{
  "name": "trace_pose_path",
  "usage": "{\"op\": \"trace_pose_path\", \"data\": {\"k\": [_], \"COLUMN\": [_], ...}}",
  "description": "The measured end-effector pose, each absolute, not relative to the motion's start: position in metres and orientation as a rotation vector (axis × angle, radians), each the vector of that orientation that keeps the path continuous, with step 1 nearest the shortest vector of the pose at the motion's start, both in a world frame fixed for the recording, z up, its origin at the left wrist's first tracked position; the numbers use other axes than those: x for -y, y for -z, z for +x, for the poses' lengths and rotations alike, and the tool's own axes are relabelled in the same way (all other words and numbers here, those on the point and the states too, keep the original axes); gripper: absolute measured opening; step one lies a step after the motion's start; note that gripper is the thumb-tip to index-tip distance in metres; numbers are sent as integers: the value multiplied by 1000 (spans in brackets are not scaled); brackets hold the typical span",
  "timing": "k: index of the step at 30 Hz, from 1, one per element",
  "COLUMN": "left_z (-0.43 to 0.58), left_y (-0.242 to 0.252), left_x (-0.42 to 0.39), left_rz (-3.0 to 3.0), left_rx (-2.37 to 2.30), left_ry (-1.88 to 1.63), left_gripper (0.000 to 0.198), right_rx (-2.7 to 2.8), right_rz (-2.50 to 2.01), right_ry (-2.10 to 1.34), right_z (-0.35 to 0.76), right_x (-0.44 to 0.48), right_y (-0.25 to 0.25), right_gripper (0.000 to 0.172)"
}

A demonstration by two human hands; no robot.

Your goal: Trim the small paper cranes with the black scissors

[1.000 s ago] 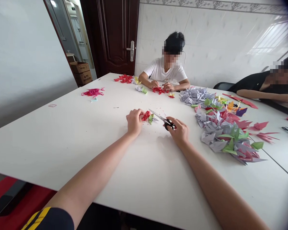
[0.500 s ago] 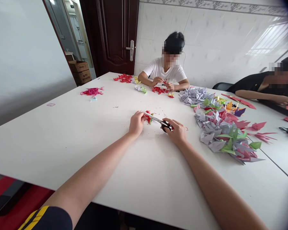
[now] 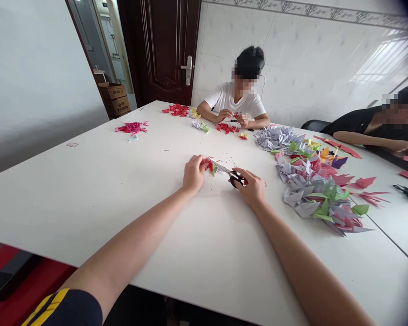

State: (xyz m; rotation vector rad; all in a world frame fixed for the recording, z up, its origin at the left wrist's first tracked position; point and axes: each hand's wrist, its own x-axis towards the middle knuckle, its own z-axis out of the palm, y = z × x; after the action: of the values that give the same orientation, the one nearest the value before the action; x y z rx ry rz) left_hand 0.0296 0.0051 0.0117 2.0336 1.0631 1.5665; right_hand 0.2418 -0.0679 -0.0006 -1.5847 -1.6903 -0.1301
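My left hand [image 3: 194,173] is closed, thumb and fingers pinching a small red and green piece of folded paper [image 3: 211,168]. In my right hand [image 3: 252,186] is a pair of scissors [image 3: 229,172] with black handles, its metal blades pointing left across the paper toward my left fingertips. How far the blades are apart is too small to make out. Tiny red scraps [image 3: 228,160] lie scattered on the white table [image 3: 149,190] around the paper. Part of the paper is hidden behind my left fingers.
A large heap of folded paper cranes [image 3: 306,181] spreads to my right. A pink string pile [image 3: 132,128] lies at left. Across the table a person in white [image 3: 238,102] handles red pieces near small red cranes [image 3: 227,128]. Another person in black [image 3: 370,122] sits at right.
The camera view has shifted slightly. My hands stay nearly in place, with the scissors still at the red and green paper.
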Motion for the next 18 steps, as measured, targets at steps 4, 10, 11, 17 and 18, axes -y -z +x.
{"op": "trace_pose_path", "data": {"k": [4, 10, 11, 17, 18], "left_z": [30, 31, 31, 30, 30], "left_y": [-11, -9, -8, -6, -6], "left_x": [-5, -9, -9, -9, -9], "left_rz": [2013, 1993, 1988, 1907, 1892], "left_rx": [-1051, -1086, -1093, -1040, -1045], "left_ry": [-1532, -1496, -1503, -1481, -1479], "left_gripper": [15, 28, 27, 24, 24], "right_rx": [1685, 1694, 1693, 1670, 1666], "right_rz": [-1583, -1589, -1586, -1596, -1599], "right_ry": [138, 126, 123, 104, 103], "right_z": [242, 243, 243, 243, 242], "right_x": [68, 67, 67, 66, 66], "right_y": [2, 3, 3, 5, 4], "right_gripper": [31, 31, 31, 32, 32]}}
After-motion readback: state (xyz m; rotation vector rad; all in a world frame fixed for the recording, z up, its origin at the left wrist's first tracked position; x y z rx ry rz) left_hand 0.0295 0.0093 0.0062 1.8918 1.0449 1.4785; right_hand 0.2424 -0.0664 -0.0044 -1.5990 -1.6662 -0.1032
